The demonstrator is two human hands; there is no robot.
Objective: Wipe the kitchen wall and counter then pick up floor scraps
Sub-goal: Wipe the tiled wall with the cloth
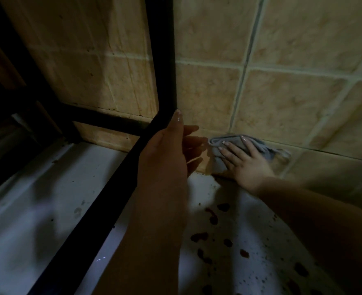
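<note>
A folded grey cloth (218, 165) lies flat against the beige tiled wall (282, 99), low down where the wall meets the white counter (229, 241). My right hand (246, 162) presses on the cloth with fingers spread flat over it. My left hand (167, 154) is raised just left of it, fingers apart, thumb touching the black metal frame (165, 60). It holds nothing. Dark reddish-brown spots and small specks cover the counter below my right forearm.
The black metal frame has an upright post in the wall corner, a diagonal bar running down to the lower left and a crossbar along the left wall. A white surface (37, 199) lies in shadow beneath the frame on the left.
</note>
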